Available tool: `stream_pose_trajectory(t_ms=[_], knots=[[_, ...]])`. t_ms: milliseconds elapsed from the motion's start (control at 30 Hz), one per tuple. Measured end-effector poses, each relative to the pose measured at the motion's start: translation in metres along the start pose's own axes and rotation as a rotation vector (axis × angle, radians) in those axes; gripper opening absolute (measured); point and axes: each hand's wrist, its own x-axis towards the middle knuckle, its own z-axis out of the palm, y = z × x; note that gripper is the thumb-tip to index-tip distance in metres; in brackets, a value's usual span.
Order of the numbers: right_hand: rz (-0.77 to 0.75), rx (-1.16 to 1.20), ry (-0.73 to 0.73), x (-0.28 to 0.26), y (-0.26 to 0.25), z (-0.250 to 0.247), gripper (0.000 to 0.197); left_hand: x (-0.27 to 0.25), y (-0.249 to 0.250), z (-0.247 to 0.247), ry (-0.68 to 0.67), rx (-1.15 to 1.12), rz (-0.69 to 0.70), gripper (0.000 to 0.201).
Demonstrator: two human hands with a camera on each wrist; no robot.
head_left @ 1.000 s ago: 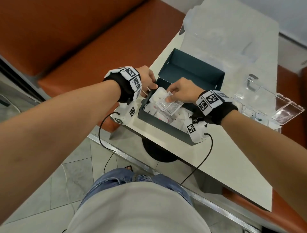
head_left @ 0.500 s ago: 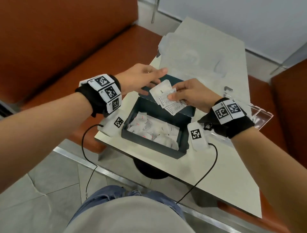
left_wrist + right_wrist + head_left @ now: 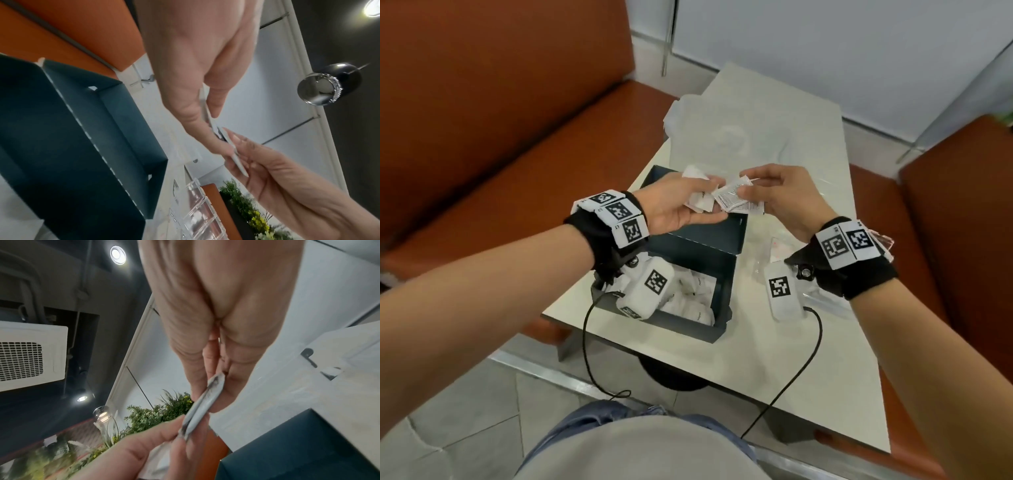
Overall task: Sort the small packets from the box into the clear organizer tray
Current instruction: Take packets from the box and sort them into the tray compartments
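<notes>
Both hands are raised above the dark teal cardboard box (image 3: 717, 246), which sits open on the pale counter (image 3: 774, 359). The left hand (image 3: 674, 205) pinches white packets (image 3: 700, 202) between thumb and fingers; the right hand (image 3: 784, 198) pinches a printed white packet (image 3: 736, 200) by its right end, thumb on top. The two sets of packets overlap at their inner edges, between the hands. Fine black print covers the right hand's packet, too small to read; the left wrist view shows the packets edge-on only. More white packets (image 3: 691, 298) lie loose inside the box, some with a short dark word, illegible. The clear organizer tray (image 3: 197, 216) stands on the counter just beside the box on its right, largely hidden behind the right wrist in the head view. Each wrist carries a black strap with square black-and-white coded markers (image 3: 619, 214); no brand name is readable.
</notes>
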Motion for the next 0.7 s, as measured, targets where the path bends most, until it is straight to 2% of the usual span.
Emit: stream_pose_trajectory(t_ms=[67,133,267,333,433,533,633,700], knots=[[0.051,0.025,0.012,-0.001,0.002,-0.012,0.034,0.006,-0.004,0.009,0.070,0.117,0.109,0.014],[0.099,0.063,0.026,-0.002,0.004,-0.023,0.034,0.010,-0.007,0.017,0.071,0.325,0.235,0.014],[0.102,0.101,0.007,-0.005,0.010,-0.039,0.017,0.015,-0.013,0.034,0.017,0.886,0.450,0.031],[0.112,0.197,0.008,-0.003,0.012,-0.046,0.011,0.020,-0.016,0.042,0.028,1.053,0.493,0.033],[0.206,0.395,0.018,0.000,0.016,-0.056,0.018,0.027,-0.022,0.052,0.050,1.000,0.507,0.022],[0.259,0.489,-0.021,0.000,0.023,-0.069,0.029,0.035,-0.028,0.059,0.075,0.776,0.429,0.018],[0.240,0.277,0.005,-0.001,0.029,-0.082,0.037,0.042,-0.034,0.062,0.128,0.478,0.318,0.012],[0.134,0.128,0.068,-0.003,0.032,-0.089,0.032,0.046,-0.038,0.065,0.139,0.336,0.267,0.014]])
